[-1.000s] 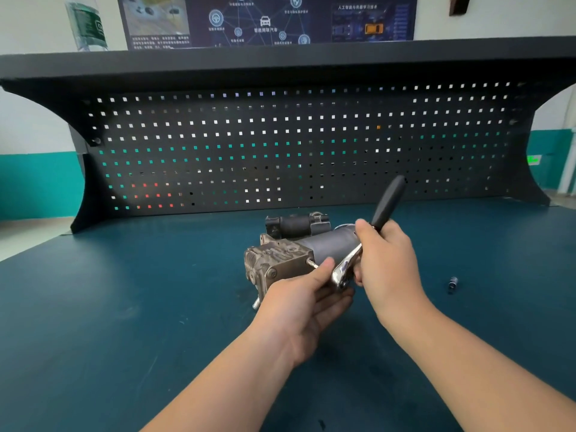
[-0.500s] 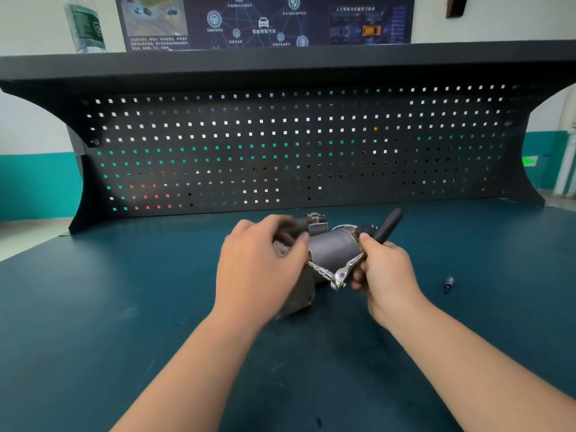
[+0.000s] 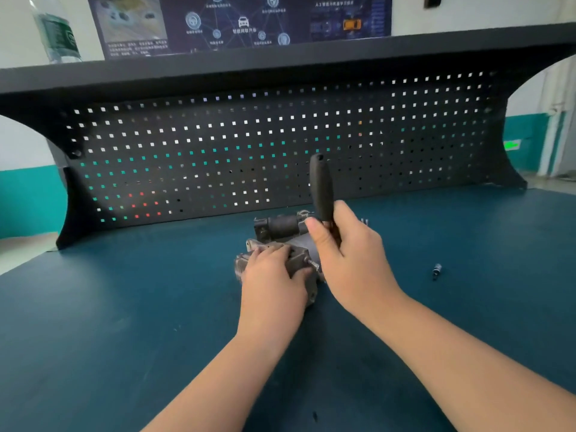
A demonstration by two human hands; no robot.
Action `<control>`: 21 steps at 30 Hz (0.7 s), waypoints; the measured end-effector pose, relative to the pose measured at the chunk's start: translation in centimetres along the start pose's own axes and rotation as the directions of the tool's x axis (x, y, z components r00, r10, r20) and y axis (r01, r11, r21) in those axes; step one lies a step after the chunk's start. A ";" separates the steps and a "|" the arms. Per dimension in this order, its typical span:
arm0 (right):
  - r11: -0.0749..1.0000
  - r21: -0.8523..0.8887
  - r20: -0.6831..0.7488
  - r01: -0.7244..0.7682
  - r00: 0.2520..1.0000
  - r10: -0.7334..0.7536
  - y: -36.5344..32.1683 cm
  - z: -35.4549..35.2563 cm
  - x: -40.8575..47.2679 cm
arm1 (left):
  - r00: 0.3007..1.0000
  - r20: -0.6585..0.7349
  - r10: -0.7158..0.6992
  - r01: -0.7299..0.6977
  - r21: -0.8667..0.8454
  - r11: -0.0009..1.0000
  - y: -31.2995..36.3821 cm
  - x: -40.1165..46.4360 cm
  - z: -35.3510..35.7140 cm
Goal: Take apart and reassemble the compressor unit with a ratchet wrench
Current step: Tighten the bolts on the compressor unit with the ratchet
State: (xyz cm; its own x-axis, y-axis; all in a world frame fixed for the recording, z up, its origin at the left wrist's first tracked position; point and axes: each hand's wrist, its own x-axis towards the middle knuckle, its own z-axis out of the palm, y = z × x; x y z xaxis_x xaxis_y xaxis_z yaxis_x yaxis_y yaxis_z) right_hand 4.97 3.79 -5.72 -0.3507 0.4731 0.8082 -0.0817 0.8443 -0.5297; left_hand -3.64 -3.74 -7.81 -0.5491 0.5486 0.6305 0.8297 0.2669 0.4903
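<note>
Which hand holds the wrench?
The right hand grips the ratchet wrench by its black handle; the left hand only steadies the compressor unit.

Workbench [image 3: 124,322]: dark teal mat top, black perforated back panel [image 3: 218,151] along the far edge, black shelf [image 3: 280,60] above it. Compressor unit [image 3: 282,227] rests on the mat near centre, towards the far side. Small metal socket or bit [image 3: 437,270] lies on the mat well to the right of the compressor, apart from it. Plastic water bottle [image 3: 57,35] stands on the shelf, far left.
</note>
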 end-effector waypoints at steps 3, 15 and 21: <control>0.996 0.033 -0.021 -0.080 0.997 0.080 1.0 -0.9 0.8 | 0.999 0.030 -0.015 0.014 0.037 0.999 1.3 -0.6 0.0; 0.985 -0.109 0.043 0.135 0.990 -0.131 0.8 -1.5 1.0 | 0.588 0.697 -0.410 0.784 -0.616 0.077 5.6 -2.5 -0.3; 0.993 -0.039 0.125 0.108 0.987 -0.102 1.4 -2.8 0.7 | 0.580 0.764 -0.283 0.725 -0.642 -0.250 5.2 -1.3 -0.5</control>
State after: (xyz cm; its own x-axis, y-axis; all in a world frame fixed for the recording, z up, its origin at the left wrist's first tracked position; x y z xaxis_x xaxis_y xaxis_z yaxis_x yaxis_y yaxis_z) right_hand 7.23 6.03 -5.14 -0.4542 0.3491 0.8196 -0.0829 0.8994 -0.4291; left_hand 1.34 -3.49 -5.80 -0.4758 0.8481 -0.2331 -0.6698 -0.1776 0.7210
